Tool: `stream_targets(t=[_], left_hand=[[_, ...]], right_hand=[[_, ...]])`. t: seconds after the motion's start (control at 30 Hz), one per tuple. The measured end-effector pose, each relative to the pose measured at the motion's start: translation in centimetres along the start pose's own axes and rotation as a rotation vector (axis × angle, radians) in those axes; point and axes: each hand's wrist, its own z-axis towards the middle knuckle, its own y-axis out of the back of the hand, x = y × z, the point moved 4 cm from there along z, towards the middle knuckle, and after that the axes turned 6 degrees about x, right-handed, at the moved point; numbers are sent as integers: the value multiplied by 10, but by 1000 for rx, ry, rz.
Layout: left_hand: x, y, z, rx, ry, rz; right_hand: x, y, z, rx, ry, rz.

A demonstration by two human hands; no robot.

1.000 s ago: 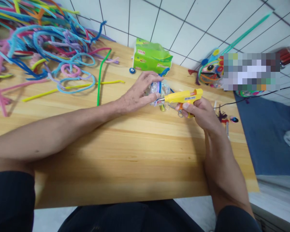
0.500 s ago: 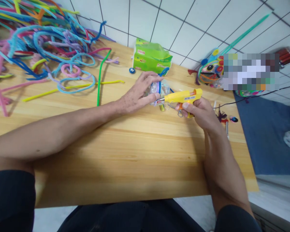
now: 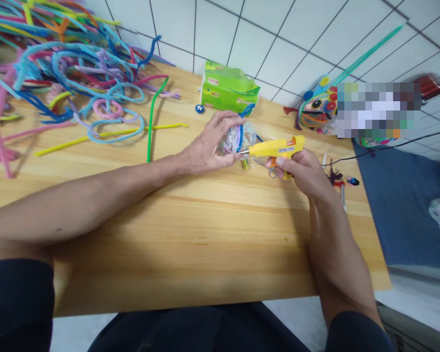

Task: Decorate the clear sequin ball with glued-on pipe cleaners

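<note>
My left hand (image 3: 205, 144) is curled round a clear plastic piece, bottle-like with colourful bits showing (image 3: 230, 138), thumb on the near side and fingers over the top. A blue pipe cleaner (image 3: 241, 134) runs round this piece, and its end curls up above my fingers. In my right hand (image 3: 308, 168) is a yellow hot glue gun (image 3: 273, 147), with a finger by its orange trigger. The metal nozzle points left and reaches the near side of the plastic piece, close to my left thumb; whether it touches is unclear. Scissors (image 3: 272, 172) lie partly hidden below the gun.
A heap of coloured pipe cleaners (image 3: 95, 73) covers the table's back left. A green tissue pack (image 3: 227, 90) and a blue button (image 3: 200, 108) stand near the tiled wall. Decorated crafts (image 3: 317, 105) sit at the back right, with a black cord (image 3: 374, 151) nearby.
My left thumb has shifted slightly down, so more of the plastic piece and its blue pipe cleaner shows. The glue gun stays nearly in place, its nozzle still by the piece.
</note>
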Motion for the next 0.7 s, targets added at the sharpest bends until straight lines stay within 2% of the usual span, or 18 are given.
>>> stream_targets(t=[0.2, 0.3, 0.4, 0.53, 0.63, 0.7], left_hand=[[1, -1, 0, -1, 2, 11], [1, -3, -1, -38, 1, 17], [-1, -7, -2, -95, -40, 20], [-5, -12, -2, -149, -48, 44], [-7, -14, -2, -137, -21, 61], [-6, -15, -3, -130, -8, 72]], right_hand=[[0, 0, 0, -16, -2, -6], [0, 10, -4, -37, -15, -32], [-5, 36, -9, -152, -16, -70], [-29, 86, -7, -486, 29, -144], [-57, 114, 10, -615, 18, -226], [-73, 125, 26, -654, 18, -260]])
